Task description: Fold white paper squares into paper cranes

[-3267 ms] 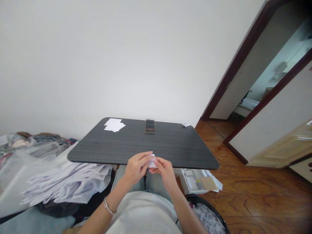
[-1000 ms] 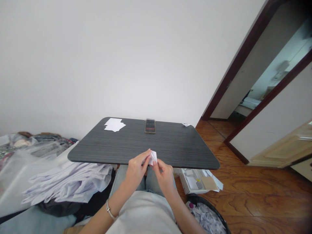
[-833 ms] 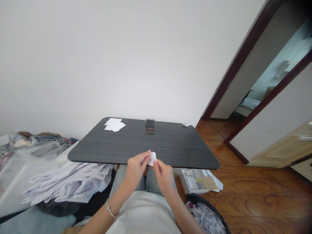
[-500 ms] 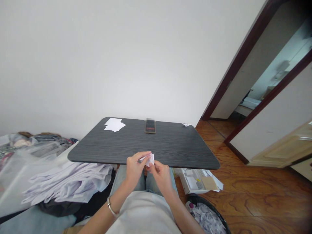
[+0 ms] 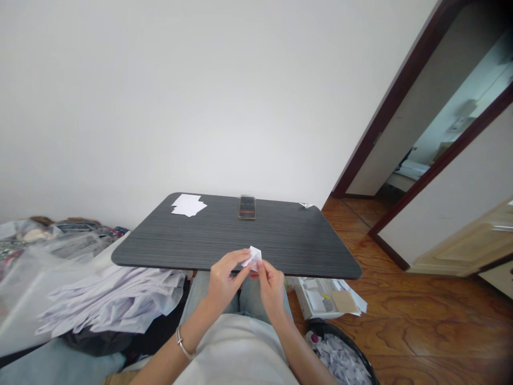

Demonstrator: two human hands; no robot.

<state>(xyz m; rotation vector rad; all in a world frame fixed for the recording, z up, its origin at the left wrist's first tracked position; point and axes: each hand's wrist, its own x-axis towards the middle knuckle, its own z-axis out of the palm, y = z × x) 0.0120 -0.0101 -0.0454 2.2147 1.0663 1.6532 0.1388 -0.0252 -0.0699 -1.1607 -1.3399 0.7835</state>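
Observation:
A small folded piece of white paper point(image 5: 254, 258) is held over the near edge of the dark table point(image 5: 224, 235). My left hand point(image 5: 225, 274) pinches its left side between thumb and fingers. From the right, my right hand point(image 5: 271, 280) grips its lower right corner, thumb uppermost. Creases show on the paper, and its underside is hidden. At the table's far left lie several loose white paper sheets point(image 5: 187, 205). A small folded white paper piece point(image 5: 306, 205) rests at the far right corner.
A dark phone-like object point(image 5: 247, 207) lies at the table's back edge. Below on the right are a white box point(image 5: 306, 305) of papers and a black bin point(image 5: 371, 369) filled with paper pieces. White cloth point(image 5: 116, 299) is heaped to the left.
Both hands have shifted slightly right with the paper, which has turned and shows more of its face. My right fingers now grip its right corner.

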